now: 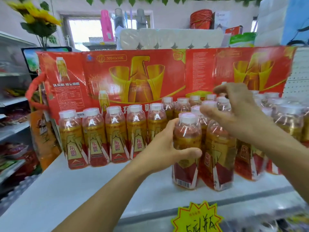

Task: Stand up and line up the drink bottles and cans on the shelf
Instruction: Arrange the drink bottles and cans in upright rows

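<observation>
Several red-and-gold drink bottles with white caps stand on a white shelf [83,190]. A neat row of them [115,134] lines the back left, and a looser cluster [220,153] fills the right. My left hand [160,153] grips one upright bottle [187,144] at the front of the cluster, fingers and thumb round its middle. My right hand [237,111] hovers over the cluster's caps with fingers loosely curled and holds nothing that I can see. It hides some bottles behind it.
A big red cardboard display [133,76] stands behind the bottles. A yellow starburst price tag [197,218] hangs at the shelf's front edge. Snack shelves [13,131] run down the left. Paper rolls [170,39] and a sunflower [36,15] sit above.
</observation>
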Available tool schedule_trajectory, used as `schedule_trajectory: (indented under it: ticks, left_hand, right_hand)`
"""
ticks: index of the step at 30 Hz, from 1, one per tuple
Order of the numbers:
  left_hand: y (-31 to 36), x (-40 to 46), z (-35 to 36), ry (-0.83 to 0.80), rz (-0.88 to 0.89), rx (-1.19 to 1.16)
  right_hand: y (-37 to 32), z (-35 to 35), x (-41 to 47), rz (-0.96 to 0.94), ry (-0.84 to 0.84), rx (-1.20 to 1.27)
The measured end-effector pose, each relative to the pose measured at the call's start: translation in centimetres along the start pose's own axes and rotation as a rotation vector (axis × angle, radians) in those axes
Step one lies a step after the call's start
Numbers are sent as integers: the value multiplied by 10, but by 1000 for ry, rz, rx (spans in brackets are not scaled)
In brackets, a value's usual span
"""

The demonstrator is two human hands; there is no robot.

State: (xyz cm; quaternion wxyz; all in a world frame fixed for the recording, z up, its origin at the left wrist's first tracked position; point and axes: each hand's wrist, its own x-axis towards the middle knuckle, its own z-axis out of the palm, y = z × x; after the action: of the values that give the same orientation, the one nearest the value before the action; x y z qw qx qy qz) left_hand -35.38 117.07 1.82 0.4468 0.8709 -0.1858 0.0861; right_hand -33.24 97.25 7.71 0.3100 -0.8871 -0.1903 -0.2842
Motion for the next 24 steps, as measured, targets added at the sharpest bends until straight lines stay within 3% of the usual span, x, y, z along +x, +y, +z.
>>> schedule_trajectory:
  ticks: [6, 12, 24]
  left_hand:
    - [2, 3, 27, 324, -15, 226]
    - [-7, -18, -2, 258, 4, 19]
    - [-57, -115, -131, 266, -178, 0]
  right_hand:
    - [18, 6, -29, 205, -133, -8]
    - [1, 11, -37, 50, -104, 106]
    - [-102, 112, -22, -166, -461, 676]
